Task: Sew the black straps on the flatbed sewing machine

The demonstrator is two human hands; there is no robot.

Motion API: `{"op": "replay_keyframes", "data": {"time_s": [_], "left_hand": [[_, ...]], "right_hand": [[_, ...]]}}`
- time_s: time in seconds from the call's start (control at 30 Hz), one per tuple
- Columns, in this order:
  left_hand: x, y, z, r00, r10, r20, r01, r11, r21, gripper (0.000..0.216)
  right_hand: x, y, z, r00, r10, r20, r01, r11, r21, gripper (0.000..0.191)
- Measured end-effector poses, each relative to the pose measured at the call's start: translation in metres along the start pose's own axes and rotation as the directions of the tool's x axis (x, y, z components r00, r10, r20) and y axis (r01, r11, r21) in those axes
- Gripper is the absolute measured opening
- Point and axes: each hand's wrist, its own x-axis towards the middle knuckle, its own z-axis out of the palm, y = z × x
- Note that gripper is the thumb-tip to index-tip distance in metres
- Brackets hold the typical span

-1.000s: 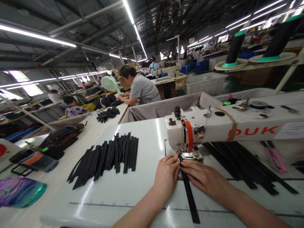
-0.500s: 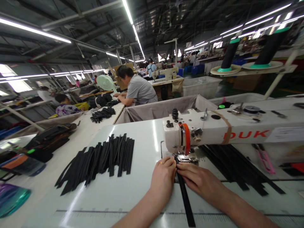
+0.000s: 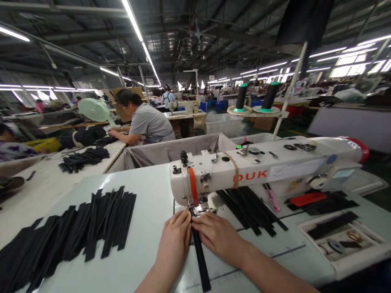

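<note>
A black fabric strip [image 3: 200,260] runs from the sewing machine's presser foot down toward me over the pale table. My left hand [image 3: 174,236] has its fingers pressed together on the strip's left edge, close to the foot. From the other side my right hand [image 3: 214,232] pinches the same strip, its fingertips almost touching the left ones. The white sewing machine [image 3: 226,171], with an orange band round its head, stands just beyond both hands. Where the strip enters under the needle is hidden by my fingers.
Many black strips [image 3: 88,228] lie piled at left. More strips [image 3: 250,211] lie beneath the machine arm, beside pink snips [image 3: 271,198]. An inset tray [image 3: 339,240] holds a bobbin and scraps. Two black thread cones [image 3: 240,97] stand behind. A co-worker [image 3: 143,120] sits at the far table.
The view has swung to the right, bringing the tray and the machine's right end into sight. Both hands stay on the strip at the presser foot.
</note>
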Motion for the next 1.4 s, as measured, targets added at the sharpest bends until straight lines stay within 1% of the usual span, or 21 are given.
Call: {"op": "replay_keyframes", "data": {"time_s": [0.17,0.3,0.47,0.57,0.67,0.9,1.0,1.17,1.4], "left_hand": [[0.005,0.004,-0.004,0.997,-0.071,0.031,0.072,0.997,-0.035,0.025],[0.008,0.011,-0.011,0.991,-0.123,0.06,0.127,0.989,-0.075,0.023],[0.01,0.016,-0.014,0.976,-0.19,0.107,0.198,0.977,-0.074,0.023],[0.01,0.017,-0.014,0.973,-0.207,0.104,0.217,0.972,-0.089,0.025],[0.01,0.017,-0.015,0.975,-0.198,0.101,0.209,0.971,-0.113,0.025],[0.011,0.017,-0.016,0.975,-0.192,0.11,0.205,0.972,-0.117,0.021],[0.011,0.017,-0.015,0.977,-0.187,0.1,0.198,0.973,-0.119,0.021],[0.011,0.017,-0.015,0.976,-0.193,0.105,0.204,0.974,-0.102,0.021],[0.011,0.017,-0.015,0.978,-0.198,0.069,0.207,0.965,-0.16,0.021]], "right_hand": [[-0.001,0.003,0.001,0.999,-0.022,-0.045,0.022,1.0,0.019,0.032],[-0.004,0.006,0.002,0.997,-0.046,-0.061,0.051,0.995,0.084,0.033],[-0.005,0.011,0.005,0.994,-0.081,-0.078,0.092,0.984,0.152,0.03],[-0.007,0.013,0.007,0.99,-0.11,-0.083,0.123,0.977,0.174,0.03],[-0.007,0.013,0.007,0.991,-0.109,-0.082,0.121,0.978,0.168,0.029],[-0.002,0.019,0.008,0.994,-0.082,-0.068,0.085,0.996,0.04,0.032],[0.0,0.021,0.011,0.995,-0.068,-0.071,0.064,0.996,-0.055,0.033],[0.003,0.022,0.016,0.99,-0.084,-0.117,0.056,0.972,-0.229,0.036],[0.004,0.021,0.016,0.989,-0.094,-0.118,0.057,0.957,-0.285,0.034]]}}
